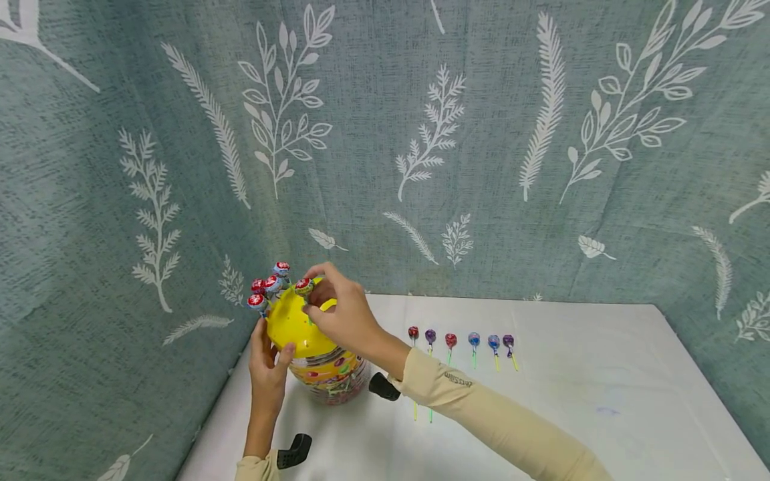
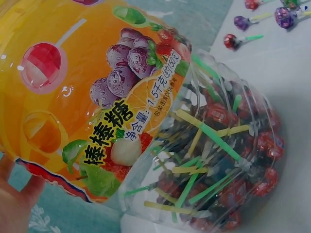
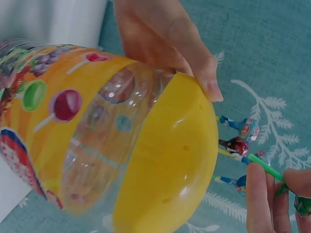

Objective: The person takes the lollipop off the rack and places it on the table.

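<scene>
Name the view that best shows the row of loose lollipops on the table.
The head view: the whole row of lollipops lies unobstructed on the white table. The left wrist view catches only a few at its top right corner; the right wrist view shows none of them.

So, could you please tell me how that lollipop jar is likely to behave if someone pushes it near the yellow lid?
The jar looks tall with a rounded yellow lid, so a push up there could probably tip it. Lollipops fill only its lower part in the left wrist view, which likely steadies it. Its glossy plastic may be slippery; the left hand braces it.
</scene>
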Available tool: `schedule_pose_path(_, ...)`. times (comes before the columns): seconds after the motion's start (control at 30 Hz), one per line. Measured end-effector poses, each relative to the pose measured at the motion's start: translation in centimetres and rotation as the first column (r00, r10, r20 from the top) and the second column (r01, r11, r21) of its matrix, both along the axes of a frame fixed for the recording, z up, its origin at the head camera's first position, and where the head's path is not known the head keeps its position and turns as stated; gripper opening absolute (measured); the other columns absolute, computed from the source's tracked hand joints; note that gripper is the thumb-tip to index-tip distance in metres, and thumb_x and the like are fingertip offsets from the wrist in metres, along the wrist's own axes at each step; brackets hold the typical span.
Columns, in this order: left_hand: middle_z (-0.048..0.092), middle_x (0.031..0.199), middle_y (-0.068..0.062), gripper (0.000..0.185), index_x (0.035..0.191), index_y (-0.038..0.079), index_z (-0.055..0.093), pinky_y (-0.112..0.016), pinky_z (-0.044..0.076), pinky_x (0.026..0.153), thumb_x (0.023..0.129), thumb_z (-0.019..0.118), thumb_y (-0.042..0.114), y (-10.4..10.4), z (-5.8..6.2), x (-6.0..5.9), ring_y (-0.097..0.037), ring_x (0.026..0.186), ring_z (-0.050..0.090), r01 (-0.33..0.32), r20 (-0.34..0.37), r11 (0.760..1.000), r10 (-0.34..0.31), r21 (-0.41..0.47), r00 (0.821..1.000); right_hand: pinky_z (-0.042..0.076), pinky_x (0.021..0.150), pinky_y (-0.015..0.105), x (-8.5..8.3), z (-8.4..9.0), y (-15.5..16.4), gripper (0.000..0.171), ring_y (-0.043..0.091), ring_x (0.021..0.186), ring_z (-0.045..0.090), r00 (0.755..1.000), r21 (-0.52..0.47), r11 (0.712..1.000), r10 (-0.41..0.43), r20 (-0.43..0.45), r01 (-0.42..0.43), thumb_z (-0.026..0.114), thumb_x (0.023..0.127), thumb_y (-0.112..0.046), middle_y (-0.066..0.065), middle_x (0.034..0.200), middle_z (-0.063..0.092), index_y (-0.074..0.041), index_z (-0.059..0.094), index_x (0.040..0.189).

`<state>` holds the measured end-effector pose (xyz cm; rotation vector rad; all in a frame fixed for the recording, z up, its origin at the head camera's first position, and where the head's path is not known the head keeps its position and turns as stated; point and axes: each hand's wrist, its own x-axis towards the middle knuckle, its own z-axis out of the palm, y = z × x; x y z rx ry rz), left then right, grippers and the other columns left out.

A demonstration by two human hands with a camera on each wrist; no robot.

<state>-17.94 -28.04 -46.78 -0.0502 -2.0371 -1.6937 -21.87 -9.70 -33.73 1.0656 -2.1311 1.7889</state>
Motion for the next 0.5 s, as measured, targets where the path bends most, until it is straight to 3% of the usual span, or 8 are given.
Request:
schedule_pose_path(0.3,0.028,0.151,-0.004,0.07,0.149,0.005,0.021,-0.015,0.03,0.101,0.088,0.055,0.004,0.1,-0.2,-0.3,-0.019,0.135,0.031,0.022,-0.058,1.0,-0.021,0.021,0.998,0.055,0.06,0.027,0.5,-1.2,2.7,0.041,0.014,0.077,0.062,0.999,0.0,1.0,0.002,0.043,-0.002,0.065,0.082,0.005,0.008,0.086,0.06,-0.006,0.049,0.118)
schedule_pose_path(0.5,0.03,0.15,-0.002,0.069,0.149,0.011,0.023,-0.015,0.031,0.1,0.088,0.055,0.006,0.1,-0.3,-0.3,-0.017,0.134,0.032,0.017,-0.058,1.0,-0.016,0.018,0.998,0.053,0.054,0.027,0.7,-2.4,4.5,0.042,0.016,0.073,0.063,0.992,-0.02,1.0,0.024,0.122,-0.022,0.065,0.082,0.007,0.009,0.086,0.059,-0.002,0.048,0.12)
